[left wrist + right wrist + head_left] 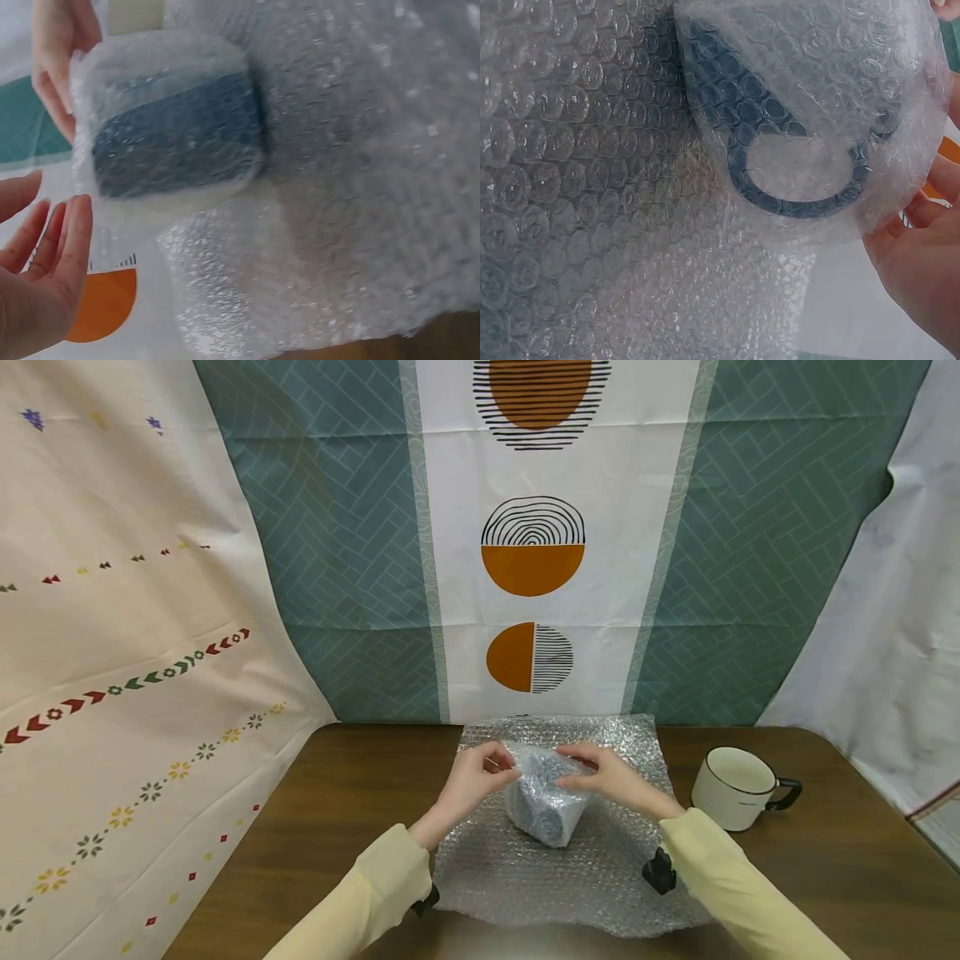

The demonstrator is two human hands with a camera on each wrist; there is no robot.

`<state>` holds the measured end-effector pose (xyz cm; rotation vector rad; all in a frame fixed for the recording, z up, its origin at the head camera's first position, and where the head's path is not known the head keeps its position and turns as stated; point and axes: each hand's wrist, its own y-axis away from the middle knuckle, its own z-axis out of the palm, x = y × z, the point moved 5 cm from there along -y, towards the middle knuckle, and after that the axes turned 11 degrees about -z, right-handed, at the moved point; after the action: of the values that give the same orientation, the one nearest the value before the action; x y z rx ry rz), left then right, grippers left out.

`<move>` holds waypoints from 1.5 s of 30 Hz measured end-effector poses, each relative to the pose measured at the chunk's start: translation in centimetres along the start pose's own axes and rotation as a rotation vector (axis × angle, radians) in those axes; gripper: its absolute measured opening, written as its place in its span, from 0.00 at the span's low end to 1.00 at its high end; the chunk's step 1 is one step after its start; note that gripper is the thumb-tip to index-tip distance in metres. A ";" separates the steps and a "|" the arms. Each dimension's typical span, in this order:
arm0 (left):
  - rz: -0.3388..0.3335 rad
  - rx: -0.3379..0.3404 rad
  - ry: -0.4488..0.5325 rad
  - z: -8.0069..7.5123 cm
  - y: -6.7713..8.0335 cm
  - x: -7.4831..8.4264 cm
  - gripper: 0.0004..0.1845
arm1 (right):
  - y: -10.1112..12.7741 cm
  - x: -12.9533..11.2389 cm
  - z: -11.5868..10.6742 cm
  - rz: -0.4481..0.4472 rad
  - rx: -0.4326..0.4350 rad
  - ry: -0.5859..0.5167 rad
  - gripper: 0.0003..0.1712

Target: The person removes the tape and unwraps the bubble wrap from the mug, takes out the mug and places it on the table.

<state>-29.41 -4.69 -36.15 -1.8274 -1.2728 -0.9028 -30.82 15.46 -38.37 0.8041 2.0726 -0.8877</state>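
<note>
A blue and pale mug (180, 135) sits inside a bundle of bubble wrap (551, 793), its dark-rimmed handle (802, 206) showing through the plastic in the right wrist view. My left hand (480, 772) is at the bundle's upper left, fingertips right at the edge of the wrap. In the left wrist view, the left thumb (19, 196) stands apart from the fingers, with nothing between them. My right hand (603, 772) holds the bundle's upper right side, thumb and fingers spread around it.
A wide sheet of bubble wrap (510, 885) lies under the bundle on the dark wooden table (315, 827). To the right stands a cream mug (731, 789) with a dark rim and black handle. Patterned cloths (352, 568) hang behind the table.
</note>
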 end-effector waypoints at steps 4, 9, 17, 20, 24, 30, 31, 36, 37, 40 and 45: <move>0.031 0.014 0.018 0.4 0.6 -0.7 0.05 | 0.0 0.2 0.0 0.005 -0.001 0.016 0.34; 0.044 -0.012 0.030 1.2 1.6 -1.8 0.05 | -0.1 0.2 0.0 0.002 0.000 0.029 0.34; 0.019 -0.035 -0.006 2.4 2.6 -2.8 0.04 | 0.0 0.1 0.0 0.017 0.002 0.035 0.35; 0.038 -0.038 -0.022 2.7 2.7 -2.9 0.04 | 0.0 -0.3 0.0 0.021 0.000 0.041 0.34; 0.050 -0.059 -0.022 2.9 2.8 -3.0 0.04 | 0.1 -2.1 0.0 0.023 -0.006 0.032 0.32; 0.021 -0.096 0.024 3.1 2.9 -3.1 0.06 | 0.1 -3.6 0.2 0.033 -0.013 0.013 0.31; 0.017 -0.100 0.030 3.1 2.9 -3.1 0.06 | 0.1 -3.6 0.2 0.029 -0.013 0.011 0.31; 0.001 -0.112 0.072 3.3 3.2 -2.8 0.07 | 0.2 -0.9 0.1 0.018 -0.008 0.016 0.34; -0.006 -0.117 0.086 3.3 3.4 -2.4 0.07 | 0.3 -0.3 0.0 0.014 -0.009 0.020 0.35; -0.030 -0.136 0.117 3.0 4.1 -0.9 0.07 | 0.5 0.4 -0.1 0.009 -0.015 0.020 0.37; -0.050 -0.143 0.122 3.1 4.2 -0.5 0.06 | 0.7 0.9 -0.2 -0.007 -0.026 0.003 0.38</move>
<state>-25.12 -3.33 -38.79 -1.8255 -1.2093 -1.1413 -30.81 16.27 -39.19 0.7858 2.0866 -0.8621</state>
